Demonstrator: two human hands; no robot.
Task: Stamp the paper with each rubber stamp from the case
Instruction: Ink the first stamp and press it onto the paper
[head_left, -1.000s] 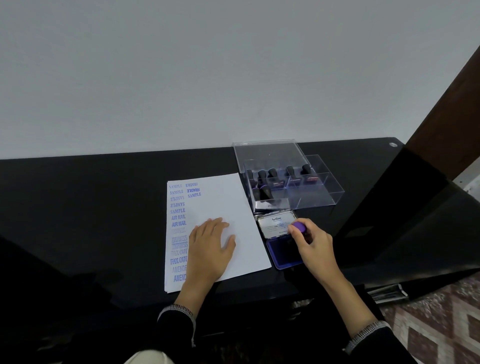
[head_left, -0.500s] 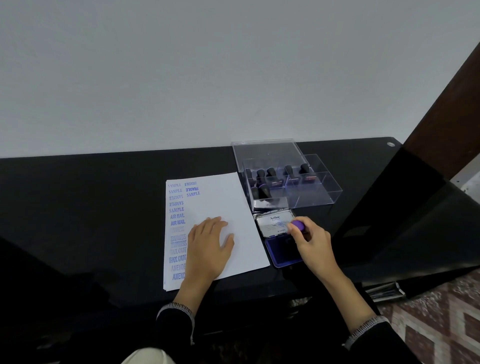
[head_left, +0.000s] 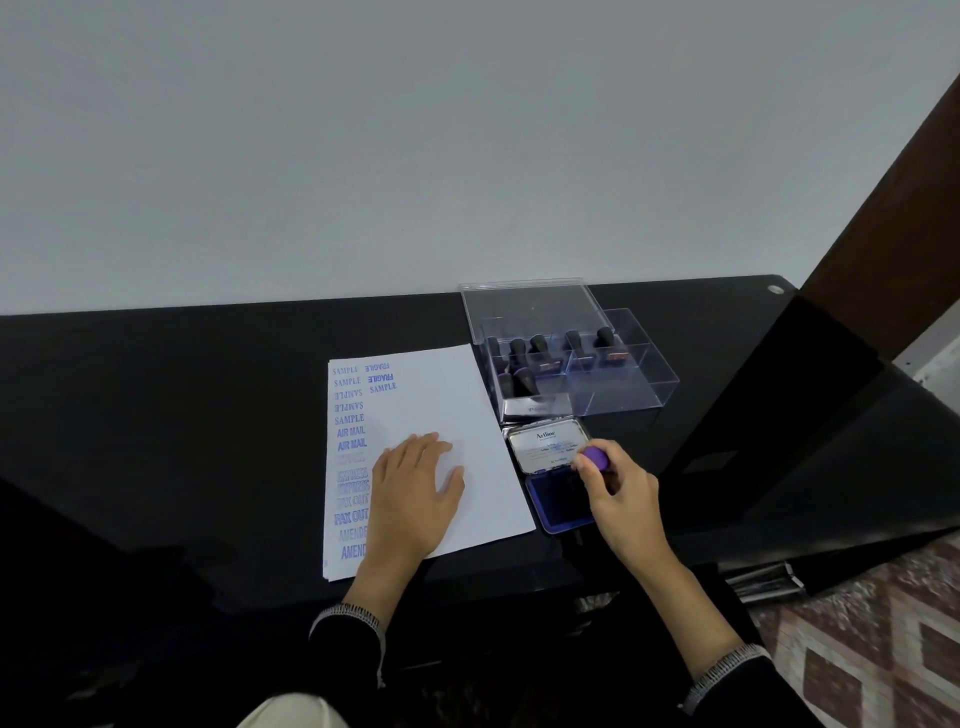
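While the black table (head_left: 156, 415) is carrying everything, the paper (head_left: 441, 415) is lying at its middle with the left hand (head_left: 415, 493) resting flat on it, fingers straight, pinning the near half. Down its left margin blue prints are showing in a column — SAMPLE, AIR MAIL, EXPRESS, FAX OUT, AMEND — with FRAGILE and SAMPLE starting a second column at the far end; some are looking pale, others dense.

Just right of the paper's far corner, the clear case (head_left: 623, 384) is standing with its lid up, and dark-handled rubber stamps (head_left: 524, 353) are sitting in its compartments.

Nearer, just beside the paper's right edge, the ink pad (head_left: 556, 499) is lying open, its lid folded back toward the case. The right hand (head_left: 618, 493) is curling round a purple-handled stamp (head_left: 595, 458), holding it at the pad's right part; the stamp's face is hidden, so contact cannot be confirmed.

Inking seems to be the step in hand. Doing it well is probably calling for a level, straight-down press, a clean lift, then a firm square press on the white area right of the column — uneven pressure may explain those faint prints.
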